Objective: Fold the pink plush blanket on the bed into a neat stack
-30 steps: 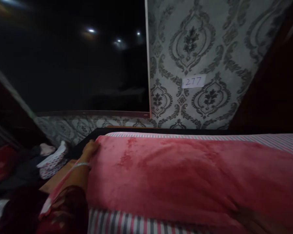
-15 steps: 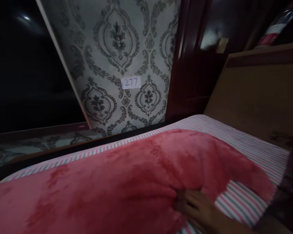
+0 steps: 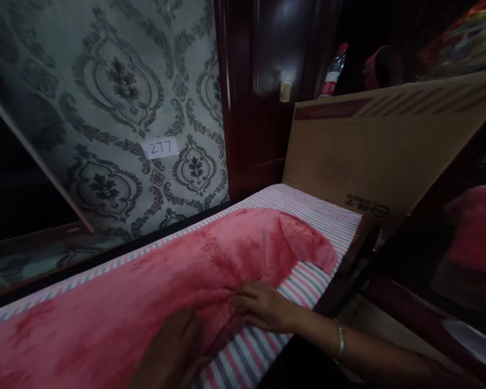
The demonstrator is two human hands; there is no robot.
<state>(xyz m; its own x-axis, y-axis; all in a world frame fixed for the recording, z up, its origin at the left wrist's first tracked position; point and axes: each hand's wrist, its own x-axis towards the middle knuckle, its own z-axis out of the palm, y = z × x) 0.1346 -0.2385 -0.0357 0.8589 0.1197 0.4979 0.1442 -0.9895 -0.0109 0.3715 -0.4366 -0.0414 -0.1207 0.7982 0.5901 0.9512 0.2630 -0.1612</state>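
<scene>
Head view: one pink blanket [image 3: 154,281] spread along one striped sheet [image 3: 308,216], with one corner folded back near the cardboard sheet [image 3: 372,156]. Two hands on the near edge of the blanket: right hand [image 3: 267,309], fingers curled and pinching the hem, one silver bangle [image 3: 339,340] at the wrist; left hand [image 3: 174,351] flat on the fabric, grip impossible to tell. One paper label [image 3: 161,147] on the patterned wallpaper [image 3: 105,108]. One plastic bottle [image 3: 332,73] behind the cardboard.
</scene>
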